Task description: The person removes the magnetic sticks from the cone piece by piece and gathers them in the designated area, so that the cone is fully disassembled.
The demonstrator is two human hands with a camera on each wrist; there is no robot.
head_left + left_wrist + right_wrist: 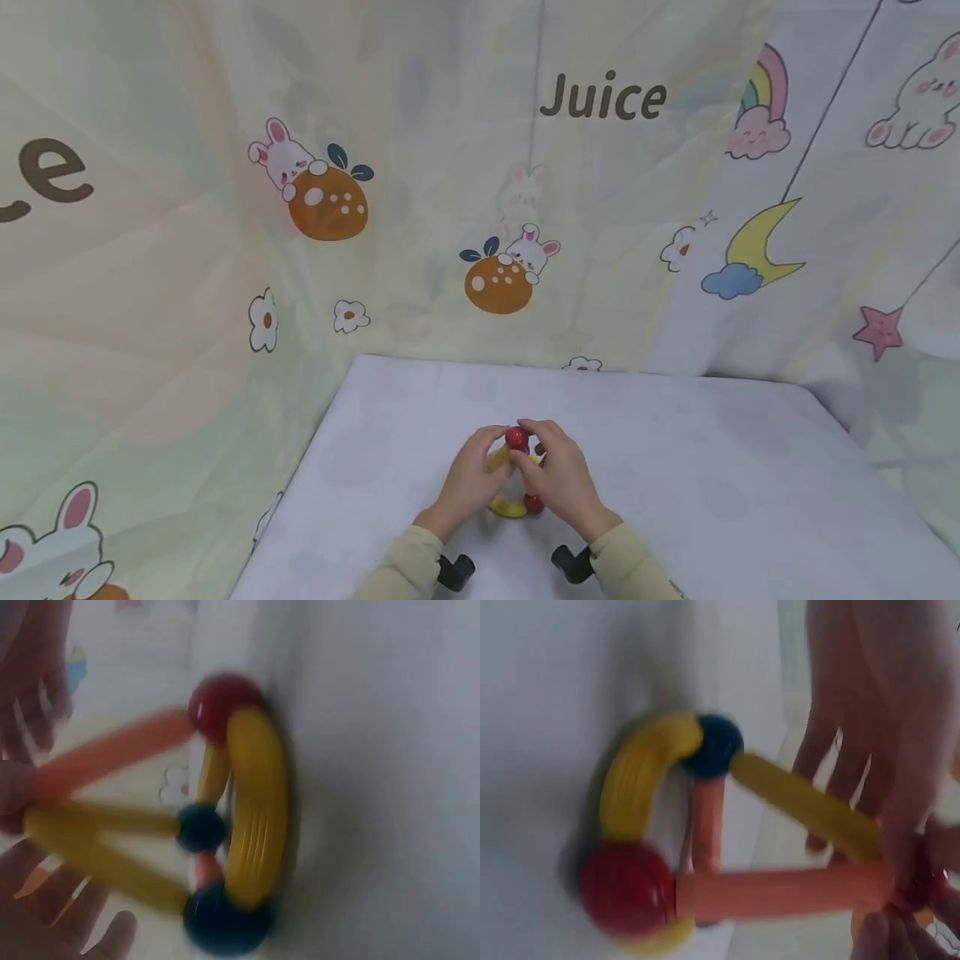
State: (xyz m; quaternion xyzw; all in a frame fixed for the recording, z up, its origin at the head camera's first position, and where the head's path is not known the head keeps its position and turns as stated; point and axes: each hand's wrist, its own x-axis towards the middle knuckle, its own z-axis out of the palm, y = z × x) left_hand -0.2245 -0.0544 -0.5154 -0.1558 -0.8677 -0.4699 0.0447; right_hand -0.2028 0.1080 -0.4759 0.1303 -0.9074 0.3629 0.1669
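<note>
A ball-and-stick construction toy stands upright on the white table, its base a ring of curved yellow sticks. At its top is a red ball, which my right hand pinches between thumb and fingers. Opposite, my left hand holds the peak beside that ball; its exact fingertip contact is partly hidden. Orange sticks and straight yellow sticks slope down from the peak. Lower corners carry dark blue balls and another red ball. Both wrist views are somewhat blurred.
The white-covered table extends around the toy. Behind it hangs a printed curtain with rabbits, oranges and flowers. Black wrist-mounted pieces sit at both cuffs.
</note>
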